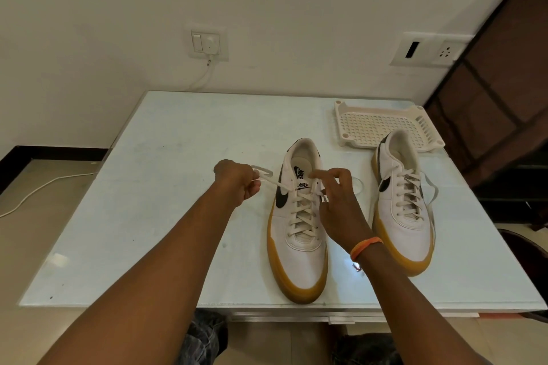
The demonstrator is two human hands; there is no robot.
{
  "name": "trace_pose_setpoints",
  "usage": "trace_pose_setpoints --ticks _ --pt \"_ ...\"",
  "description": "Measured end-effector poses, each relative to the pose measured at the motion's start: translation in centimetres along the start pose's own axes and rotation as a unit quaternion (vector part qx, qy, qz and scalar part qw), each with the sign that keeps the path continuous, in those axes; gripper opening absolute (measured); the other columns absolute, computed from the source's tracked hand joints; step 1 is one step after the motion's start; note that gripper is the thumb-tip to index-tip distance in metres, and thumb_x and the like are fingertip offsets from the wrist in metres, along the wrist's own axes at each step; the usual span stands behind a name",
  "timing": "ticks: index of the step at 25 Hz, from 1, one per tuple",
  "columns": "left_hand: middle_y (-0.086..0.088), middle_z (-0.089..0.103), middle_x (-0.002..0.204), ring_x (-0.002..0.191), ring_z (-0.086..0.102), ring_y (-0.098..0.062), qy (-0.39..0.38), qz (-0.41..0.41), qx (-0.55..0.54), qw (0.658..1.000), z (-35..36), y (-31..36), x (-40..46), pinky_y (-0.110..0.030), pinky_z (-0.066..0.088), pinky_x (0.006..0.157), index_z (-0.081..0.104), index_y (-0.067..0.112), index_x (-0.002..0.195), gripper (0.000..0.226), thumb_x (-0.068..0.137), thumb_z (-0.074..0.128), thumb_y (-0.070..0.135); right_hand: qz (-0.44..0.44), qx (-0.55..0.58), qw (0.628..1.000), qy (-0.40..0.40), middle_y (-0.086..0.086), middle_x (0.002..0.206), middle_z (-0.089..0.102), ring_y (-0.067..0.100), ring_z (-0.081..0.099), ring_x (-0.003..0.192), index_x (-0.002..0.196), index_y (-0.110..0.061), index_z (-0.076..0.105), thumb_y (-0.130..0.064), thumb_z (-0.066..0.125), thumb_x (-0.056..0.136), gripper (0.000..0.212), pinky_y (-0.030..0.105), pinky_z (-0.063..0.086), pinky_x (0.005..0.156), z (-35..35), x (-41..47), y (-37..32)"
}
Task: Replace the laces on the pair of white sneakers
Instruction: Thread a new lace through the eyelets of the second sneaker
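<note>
The near sneaker [298,222] stands on the pale glass table [148,216] in front of me, a little right of the middle, with its toe toward me and its heel toward the wall. It is white with a black swoosh and a gum-coloured sole. Its white lace [299,213] is crossed through the eyelets almost up to the top.

My left hand [235,182] is to the left of the sneaker, above the table, and its fingers are curled around one end of the lace, which runs tight from my fist to the upper eyelets. My right hand [336,201] is at the right side of the tongue. Its thumb and fingers seem to pinch the other lace end close to the top eyelet, but the fingers cover this part, so I am not fully sure. On this wrist I wear an orange band [366,247].

The second sneaker [404,207] stands further right, near the table edge, also toe toward me, already laced, with loose lace ends beside it. Its heel is just beside a white plastic tray [382,124] with a grid bottom. On the wall behind are a switch plate [209,43] with a white cable and a socket plate [431,49].
</note>
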State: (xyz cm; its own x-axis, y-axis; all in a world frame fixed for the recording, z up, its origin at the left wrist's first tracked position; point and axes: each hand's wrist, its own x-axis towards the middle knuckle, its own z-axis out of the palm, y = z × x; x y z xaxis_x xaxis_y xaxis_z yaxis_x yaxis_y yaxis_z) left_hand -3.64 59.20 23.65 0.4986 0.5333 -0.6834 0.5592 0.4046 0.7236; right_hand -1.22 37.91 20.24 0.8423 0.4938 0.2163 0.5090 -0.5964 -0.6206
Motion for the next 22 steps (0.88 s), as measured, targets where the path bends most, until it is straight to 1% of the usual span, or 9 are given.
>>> trace_pose_setpoints --ticks 2,4,7,9,11,13,15,19,22 --pt "-0.016 0.055 0.115 0.094 0.061 -0.024 0.041 0.031 0.023 0.998 0.5 -0.5 -0.1 -0.035 0.057 0.069 0.036 0.003 0.132 0.048 0.091 0.060 0.004 0.072 0.071 0.993 -0.053 -0.001 0.128 0.044 0.020 0.054 0.106 0.139 -0.028 0.040 0.002 0.057 0.084 0.065 0.045 0.050 0.091 -0.6 -0.4 -0.1" --pt "-0.016 0.043 0.130 0.105 0.056 -0.026 0.075 0.117 0.103 0.985 1.4 -1.0 -0.9 -0.037 0.057 0.078 0.030 0.004 0.130 0.059 0.084 0.066 0.001 0.098 0.000 0.991 -0.092 -0.003 0.126 0.052 0.019 0.053 0.114 0.140 -0.028 0.038 -0.009 0.058 0.089 0.058 0.049 0.042 0.099 -0.8 -0.5 0.4" --pt "-0.007 0.051 0.122 0.102 0.054 -0.018 0.058 0.324 0.244 0.912 3.2 -1.8 -3.2 -0.026 0.046 0.080 0.048 0.009 0.126 0.045 0.084 0.066 0.006 0.100 -0.045 0.989 -0.095 -0.004 0.097 0.062 0.021 0.059 0.098 0.130 -0.022 0.046 -0.013 0.053 0.095 0.037 0.048 0.045 0.093 -0.9 -0.4 0.5" --pt "0.000 0.061 0.110 0.099 0.060 -0.015 -0.014 0.425 0.307 0.851 4.4 -2.4 -5.1 -0.026 0.049 0.081 0.059 0.016 0.118 0.031 0.088 0.063 0.009 0.162 0.083 0.980 -0.080 0.000 0.081 0.063 0.020 0.060 0.083 0.118 -0.020 0.052 -0.008 0.049 0.094 0.026 0.040 0.050 0.081 -1.4 -0.2 0.0" --pt "0.003 0.066 0.108 0.096 0.063 -0.012 -0.093 0.464 0.369 0.800 5.3 -3.1 -6.4 -0.031 0.055 0.084 0.061 0.021 0.118 0.028 0.091 0.062 0.015 0.232 0.252 0.938 -0.053 0.006 0.076 0.065 0.019 0.059 0.077 0.108 -0.018 0.058 -0.003 0.047 0.089 0.027 0.032 0.047 0.069 -2.9 0.2 -0.5" --pt "0.001 0.068 0.110 0.094 0.065 -0.015 -0.157 0.477 0.421 0.755 6.0 -3.9 -7.2 -0.036 0.055 0.084 0.060 0.020 0.121 0.028 0.094 0.061 0.023 0.245 0.368 0.897 -0.036 0.006 0.071 0.064 0.017 0.059 0.071 0.100 -0.016 0.064 -0.001 0.047 0.086 0.026 0.032 0.043 0.065 -5.2 0.6 -0.7" --pt "-0.003 0.069 0.104 0.089 0.065 -0.018 -0.188 0.480 0.428 0.742 6.5 -4.8 -7.6 -0.043 0.055 0.082 0.063 0.015 0.116 0.023 0.096 0.058 0.025 0.228 0.468 0.853 -0.018 0.003 0.064 0.058 0.015 0.057 0.064 0.095 -0.013 0.065 -0.002 0.046 0.090 0.023 0.032 0.040 0.063 -7.5 0.9 -0.3" --pt "-0.007 0.071 0.105 0.084 0.067 -0.021 -0.211 0.512 0.417 0.721 7.7 -6.2 -8.9 -0.044 0.056 0.078 0.064 0.011 0.114 0.025 0.101 0.049 0.027 0.266 0.597 0.756 0.043 -0.003 0.072 0.061 0.010 0.055 0.067 0.102 -0.018 0.066 -0.016 0.050 0.097 0.017 0.028 0.041 0.064 -11.3 1.0 2.0" --pt "-0.008 0.068 0.113 0.096 0.065 -0.023 -0.244 0.531 0.493 0.644 8.4 -8.4 -9.6 -0.040 0.054 0.081 0.059 0.017 0.123 0.026 0.101 0.048 0.027 0.281 0.654 0.700 0.052 -0.009 0.077 0.062 0.005 0.053 0.063 0.107 -0.024 0.063 -0.022 0.049 0.098 0.016 0.026 0.037 0.062 -12.4 0.9 3.5"
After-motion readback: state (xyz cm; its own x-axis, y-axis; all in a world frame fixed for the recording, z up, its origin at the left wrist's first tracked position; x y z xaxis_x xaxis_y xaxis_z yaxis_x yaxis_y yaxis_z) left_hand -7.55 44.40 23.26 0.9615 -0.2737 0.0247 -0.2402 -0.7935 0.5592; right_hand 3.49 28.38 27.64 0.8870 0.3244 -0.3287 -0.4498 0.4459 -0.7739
